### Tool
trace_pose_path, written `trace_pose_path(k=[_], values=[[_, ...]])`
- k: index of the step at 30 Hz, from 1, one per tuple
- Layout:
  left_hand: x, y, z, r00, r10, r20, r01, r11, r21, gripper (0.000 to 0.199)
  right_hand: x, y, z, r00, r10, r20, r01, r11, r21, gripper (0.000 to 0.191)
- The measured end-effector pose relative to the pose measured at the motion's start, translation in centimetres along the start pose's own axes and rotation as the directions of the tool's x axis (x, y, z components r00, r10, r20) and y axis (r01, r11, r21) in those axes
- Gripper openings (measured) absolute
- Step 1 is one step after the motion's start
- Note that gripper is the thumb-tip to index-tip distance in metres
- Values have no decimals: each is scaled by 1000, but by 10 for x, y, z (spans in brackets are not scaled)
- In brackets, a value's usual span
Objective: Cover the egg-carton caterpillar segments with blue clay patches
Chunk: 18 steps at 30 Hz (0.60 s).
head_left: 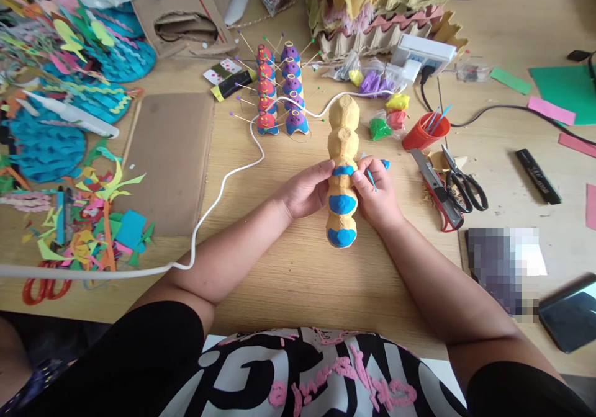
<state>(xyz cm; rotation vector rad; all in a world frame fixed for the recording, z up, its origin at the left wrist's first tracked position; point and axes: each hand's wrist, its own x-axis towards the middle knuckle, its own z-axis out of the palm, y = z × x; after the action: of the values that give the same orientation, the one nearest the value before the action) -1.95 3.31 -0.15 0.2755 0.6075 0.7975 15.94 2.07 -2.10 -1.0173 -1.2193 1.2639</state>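
Observation:
A tan strip cut from an egg carton [343, 139] stands lengthwise between my hands, with blue clay pressed on its three nearer humps. My left hand [307, 188] grips its left side near the middle. On the other side my right hand [378, 192] pinches the strip, its thumb on the edge of the uppermost blue patch [343, 170]. A thin blue modelling tool [371, 178] sticks out from my right fingers, and a bit of blue clay [385, 164] shows just behind them. The two farther humps are bare.
Two finished caterpillars, one red [267, 103] and one purple [293, 103], stand beyond, with pins sticking out. A white cable [223, 187] crosses the table. To the right are a red cup [421, 133], a box cutter [437, 190] and black scissors [460, 184]. Paper scraps [93, 218] lie left.

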Motion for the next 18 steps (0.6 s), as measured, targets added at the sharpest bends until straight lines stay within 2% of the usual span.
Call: trace_pose_path(k=[5, 14, 18], values=[[1, 0, 0, 1000, 6, -1, -6, 1000, -24, 21, 2, 5, -1, 1000, -30, 8, 30, 1000, -4, 68], [-3, 3, 2, 999, -38, 11, 38, 999, -15, 56, 0, 3, 0, 999, 44, 26, -46, 996, 71, 74], [-1, 0, 0, 999, -37, 26, 37, 999, 9, 53, 1, -1, 2, 998, 65, 16, -67, 993, 102, 75]])
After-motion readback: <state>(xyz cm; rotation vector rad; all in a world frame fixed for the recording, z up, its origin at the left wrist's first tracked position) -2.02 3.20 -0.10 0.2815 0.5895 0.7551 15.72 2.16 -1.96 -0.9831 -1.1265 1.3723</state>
